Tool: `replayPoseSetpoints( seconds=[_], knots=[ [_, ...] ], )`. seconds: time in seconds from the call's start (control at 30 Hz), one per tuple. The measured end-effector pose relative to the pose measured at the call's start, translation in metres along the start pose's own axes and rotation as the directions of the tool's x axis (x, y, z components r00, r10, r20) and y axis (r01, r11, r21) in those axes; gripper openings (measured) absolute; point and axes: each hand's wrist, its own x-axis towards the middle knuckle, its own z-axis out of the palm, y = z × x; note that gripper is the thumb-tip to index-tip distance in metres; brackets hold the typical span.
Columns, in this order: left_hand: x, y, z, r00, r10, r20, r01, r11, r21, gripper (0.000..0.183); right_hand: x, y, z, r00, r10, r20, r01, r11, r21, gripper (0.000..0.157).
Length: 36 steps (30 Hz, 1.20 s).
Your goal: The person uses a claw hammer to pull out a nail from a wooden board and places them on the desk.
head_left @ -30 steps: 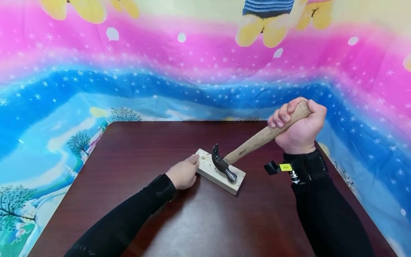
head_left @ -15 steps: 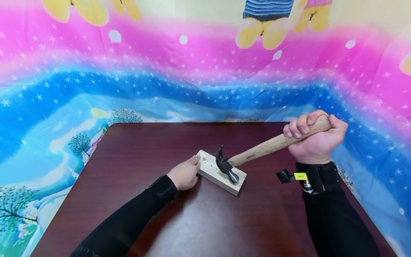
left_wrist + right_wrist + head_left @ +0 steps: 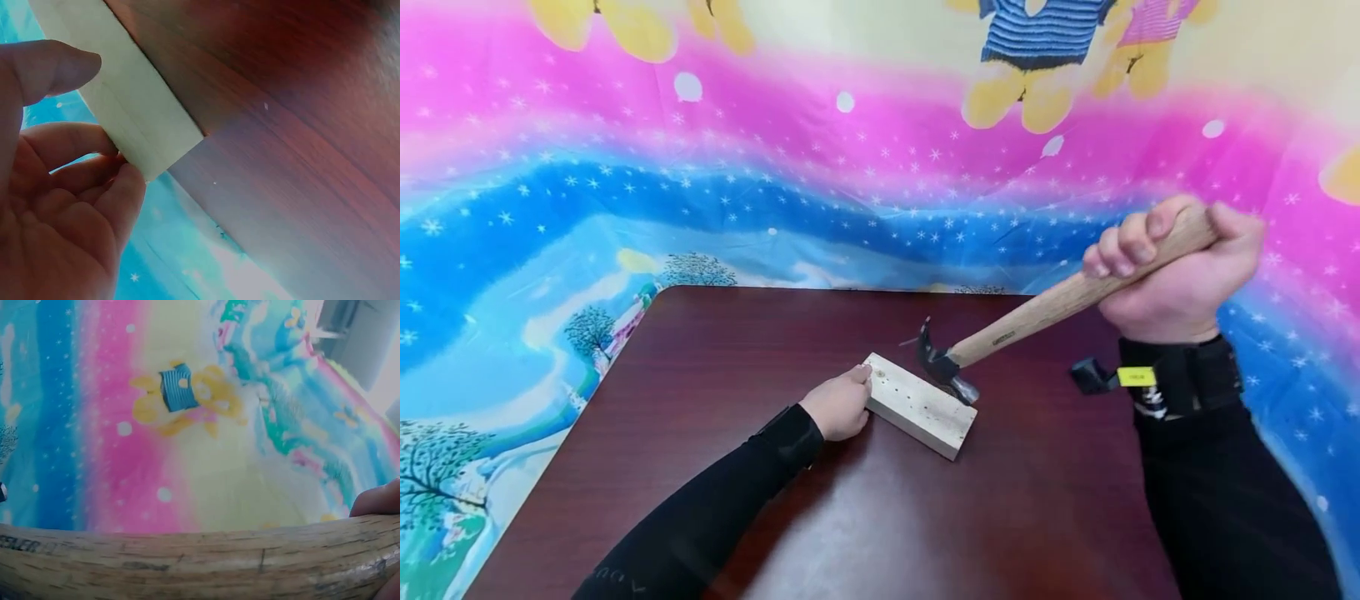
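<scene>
A pale wooden block (image 3: 917,407), dotted with small dark holes, lies at a slant on the dark red-brown table (image 3: 760,333). My left hand (image 3: 837,407) pinches its near-left end, thumb on top; the left wrist view shows that end of the block (image 3: 144,119) between thumb and fingers. With my right hand (image 3: 1187,292) I grip a claw hammer (image 3: 1037,312) near the end of its wooden handle, raised to the right. Its dark head overlaps the block's far edge, claw upward. A thin nail (image 3: 908,342) sticks out leftward from the claw. Across the right wrist view runs the hammer handle (image 3: 187,562).
A cloth with a bright printed pattern (image 3: 850,150) hangs behind the table and along its sides. Black straps with small devices (image 3: 1195,379) circle the wrists.
My right hand has moved right, dipped, then risen. The hammer head has lifted off the block's top toward its far edge, with the nail in the claw. My left hand keeps its hold.
</scene>
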Motion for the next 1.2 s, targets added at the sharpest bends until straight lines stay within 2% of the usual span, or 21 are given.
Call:
replayPoseSetpoints(
  seconds=[0.13, 0.2, 0.33, 0.4, 0.47, 0.73, 0.9, 0.93, 0.97, 1.07, 1.17, 1.2],
  knots=[
    [0.005, 0.001, -0.002, 1.0, -0.004, 0.002, 0.004, 1.0, -0.018, 0.053, 0.028, -0.025, 0.037, 0.998, 0.044, 0.04, -0.043, 0.998, -0.043, 0.05],
    [0.008, 0.001, -0.001, 1.0, -0.008, 0.009, 0.008, 0.999, -0.036, 0.053, 0.044, -0.037, 0.053, 0.994, 0.091, 0.053, -0.089, 0.995, -0.051, 0.051],
    [0.008, -0.001, 0.0, 0.999, -0.023, 0.039, 0.026, 0.997, -0.072, 0.053, 0.07, -0.051, 0.075, 0.984, 0.18, 0.006, -0.178, 0.98, -0.09, 0.052],
    [0.007, -0.003, 0.001, 0.999, -0.028, 0.038, 0.032, 0.995, -0.097, 0.05, 0.077, -0.054, 0.08, 0.97, 0.24, -0.021, -0.241, 0.967, -0.086, 0.054],
    [0.006, -0.005, 0.001, 0.999, -0.027, 0.019, 0.029, 0.992, -0.122, 0.047, 0.083, -0.055, 0.083, 0.963, 0.265, -0.038, -0.268, 0.959, -0.089, 0.056],
    [0.004, -0.007, 0.005, 0.999, -0.038, 0.005, 0.038, 0.989, -0.142, 0.056, 0.088, -0.037, 0.082, 0.966, 0.259, 0.015, -0.252, 0.951, -0.179, 0.049],
    [0.002, -0.01, 0.004, 0.999, -0.007, -0.039, 0.0, 0.985, -0.171, 0.04, 0.087, -0.02, 0.084, 0.953, 0.302, 0.037, -0.289, 0.937, -0.196, 0.044],
    [0.002, -0.011, 0.002, 0.998, 0.005, -0.058, -0.016, 0.983, -0.183, 0.033, 0.086, -0.017, 0.085, 0.95, 0.309, 0.041, -0.295, 0.934, -0.201, 0.044],
    [0.002, -0.012, -0.001, 0.997, 0.011, -0.071, -0.024, 0.982, -0.19, 0.033, 0.086, -0.014, 0.086, 0.948, 0.316, 0.043, -0.301, 0.932, -0.202, 0.044],
    [0.003, -0.016, -0.017, 0.993, 0.012, -0.114, -0.04, 0.969, -0.245, 0.046, 0.084, -0.007, 0.088, 0.947, 0.316, 0.052, -0.296, 0.926, -0.234, 0.044],
    [-0.002, -0.015, -0.043, 0.984, -0.031, -0.176, -0.039, 0.922, -0.385, 0.065, 0.082, -0.003, 0.09, 0.951, 0.304, 0.063, -0.277, 0.922, -0.269, 0.045],
    [-0.004, -0.014, -0.052, 0.978, -0.035, -0.206, -0.062, 0.891, -0.45, 0.066, 0.082, -0.002, 0.09, 0.952, 0.3, 0.062, -0.272, 0.92, -0.281, 0.046]
  ],
)
